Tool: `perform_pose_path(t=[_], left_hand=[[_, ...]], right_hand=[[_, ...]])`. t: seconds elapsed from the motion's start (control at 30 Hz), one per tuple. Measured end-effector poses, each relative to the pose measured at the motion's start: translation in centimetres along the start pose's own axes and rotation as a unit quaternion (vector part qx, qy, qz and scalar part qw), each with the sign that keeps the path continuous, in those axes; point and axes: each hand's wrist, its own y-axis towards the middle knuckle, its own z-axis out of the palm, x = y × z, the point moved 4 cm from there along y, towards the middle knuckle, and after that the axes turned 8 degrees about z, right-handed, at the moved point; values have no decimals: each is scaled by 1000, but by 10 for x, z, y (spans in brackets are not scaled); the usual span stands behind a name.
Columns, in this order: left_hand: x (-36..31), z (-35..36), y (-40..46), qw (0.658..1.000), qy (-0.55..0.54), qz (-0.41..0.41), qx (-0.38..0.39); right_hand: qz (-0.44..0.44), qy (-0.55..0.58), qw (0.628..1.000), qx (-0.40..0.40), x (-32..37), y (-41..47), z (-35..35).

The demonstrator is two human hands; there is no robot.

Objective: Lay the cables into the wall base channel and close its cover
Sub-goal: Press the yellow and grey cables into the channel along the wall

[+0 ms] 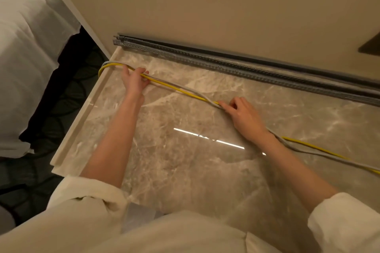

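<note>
The head camera looks down on a marble floor (pixel 185 170) that meets a beige wall (pixel 205 6). Along the foot of the wall, from the upper middle of the frame to the right edge, runs the grey channel (pixel 236 65). It is open, and its cover (pixel 267 58) seems to be the dark strip just above it, though I cannot tell the two apart clearly. The right end of the channel is cut off by the frame.

Two cables lie on the floor, well apart from the channel: a yellow cable (pixel 181 90) and a grey cable (pixel 308 151). They run together from the left middle of the frame to the lower right edge, where they are cut off. At the left they bend over the floor's raised edge and go out of sight.

The left hand (pixel 134 81) is at the left middle; its fingers are curled round both cables near the bend. The right hand (pixel 244 118) is at the centre right. Its fingers are fairly straight and rest on the cables, the forefinger pointing along them; a part of the cables is hidden under the palm and wrist. I cannot tell if the thumb grips them.

In the upper left is a bed (pixel 24 57) with white linen. White sleeves (pixel 86 197) fill the bottom.
</note>
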Motion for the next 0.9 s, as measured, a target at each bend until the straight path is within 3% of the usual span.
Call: perform_pose_path(t=[0.37, 0.57, 0.67, 0.73, 0.8, 0.9], left_hand=[[1, 50, 32, 998, 30, 4, 55], [4, 47, 27, 995, 66, 22, 76], [4, 46, 12, 982, 161, 82, 56], [8, 50, -6, 942, 306, 133, 31], [16, 63, -39, 877, 438, 195, 24], [33, 89, -93, 771, 532, 329, 120]], right_hand=[[28, -47, 997, -54, -38, 41, -18], [56, -19, 997, -56, -45, 37, -15], [43, -28, 996, -74, -53, 20, -16], [49, -27, 995, -80, -63, 5, -17], [55, -23, 994, -88, -74, -11, -22], [79, -20, 993, -81, -94, -38, -24]])
